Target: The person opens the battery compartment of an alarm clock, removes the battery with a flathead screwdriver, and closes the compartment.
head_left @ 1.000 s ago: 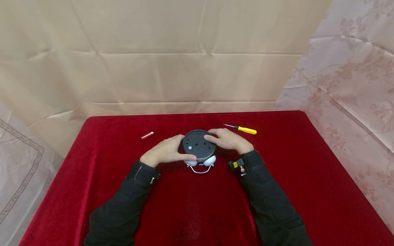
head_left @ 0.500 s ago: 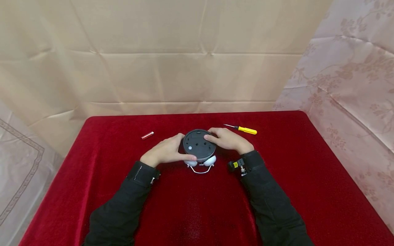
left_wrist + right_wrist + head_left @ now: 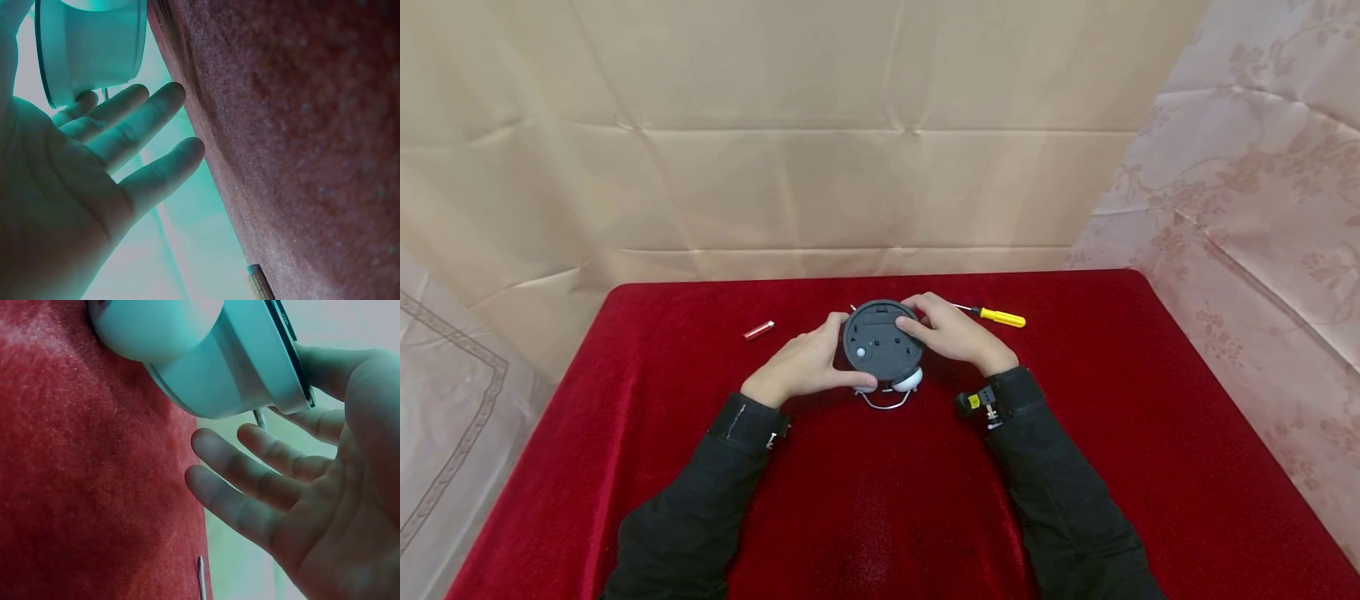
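A round twin-bell alarm clock [image 3: 880, 350] is at the middle of the table, its dark back turned up and its bells and wire handle [image 3: 883, 407] toward the person. My left hand [image 3: 801, 362] holds its left side, thumb by the bell and fingers at the far edge. On the other side my right hand [image 3: 955, 333] pinches the rim, with the thumb on the back cover. In the right wrist view, two fingers [image 3: 231, 500] of that hand stand apart from the white casing [image 3: 206, 375], near a short metal leg [image 3: 259, 419]. The clock's face is hidden.
A small copper-coloured battery [image 3: 759, 330] lies to the left of the clock. Back right is a screwdriver with a yellow handle [image 3: 1002, 318], its tip close behind the right hand. Red cloth [image 3: 865, 500] covers the table, and beige fabric [image 3: 850, 167] hangs beyond its far edge.
Both hands have raised the clock slightly, away from the person, in the last half second. One leg now shows at its far left edge. Battery and screwdriver stay in place.
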Action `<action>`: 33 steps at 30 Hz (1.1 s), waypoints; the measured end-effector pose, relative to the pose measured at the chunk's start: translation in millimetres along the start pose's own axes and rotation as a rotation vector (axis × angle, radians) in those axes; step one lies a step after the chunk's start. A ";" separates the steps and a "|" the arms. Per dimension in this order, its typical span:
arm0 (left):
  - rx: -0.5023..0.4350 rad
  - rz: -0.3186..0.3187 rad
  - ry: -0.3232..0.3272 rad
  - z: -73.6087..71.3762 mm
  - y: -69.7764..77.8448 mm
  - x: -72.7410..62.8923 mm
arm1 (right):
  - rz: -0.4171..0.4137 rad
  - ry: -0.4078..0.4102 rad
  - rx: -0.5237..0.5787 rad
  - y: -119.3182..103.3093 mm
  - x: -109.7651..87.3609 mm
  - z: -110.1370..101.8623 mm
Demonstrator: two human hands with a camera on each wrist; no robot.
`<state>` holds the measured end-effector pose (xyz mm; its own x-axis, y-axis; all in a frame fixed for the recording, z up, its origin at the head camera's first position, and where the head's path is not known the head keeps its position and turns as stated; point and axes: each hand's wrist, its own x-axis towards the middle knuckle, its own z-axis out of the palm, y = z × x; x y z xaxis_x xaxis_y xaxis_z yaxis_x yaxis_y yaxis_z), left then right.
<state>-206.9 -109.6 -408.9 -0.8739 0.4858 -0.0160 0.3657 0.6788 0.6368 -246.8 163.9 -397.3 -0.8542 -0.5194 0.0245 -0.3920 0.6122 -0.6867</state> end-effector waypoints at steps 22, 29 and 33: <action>0.002 0.107 0.117 -1.0 -0.6 1.0 | -0.102 0.163 0.096 -3.9 1.3 -1.0; 0.009 0.152 0.161 -2.2 -1.1 1.2 | -0.159 0.225 0.109 -4.3 1.8 -1.9; 0.008 0.179 0.179 -2.7 -0.7 1.2 | -0.181 0.264 0.066 -5.3 2.0 -2.9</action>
<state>-209.1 -111.0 -407.3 -0.8374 0.4941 0.2338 0.5218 0.5952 0.6111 -247.4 161.3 -391.6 -0.8351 -0.4386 0.3320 -0.5299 0.4794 -0.6996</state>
